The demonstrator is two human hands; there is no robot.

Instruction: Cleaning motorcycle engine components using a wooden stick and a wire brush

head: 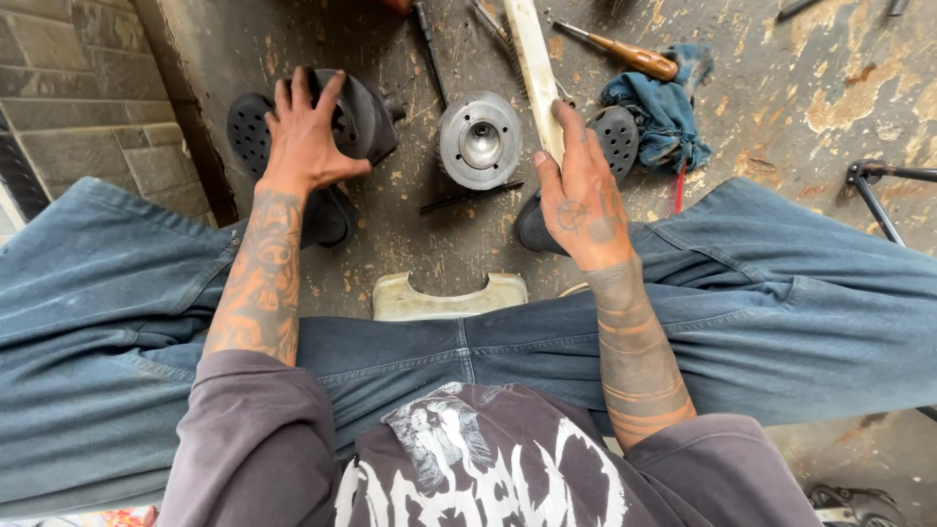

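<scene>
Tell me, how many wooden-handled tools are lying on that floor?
1 that I can see: a screwdriver with a wooden handle, at the top beside the blue rag. Other tools run off the top edge, so more may be hidden.
</scene>
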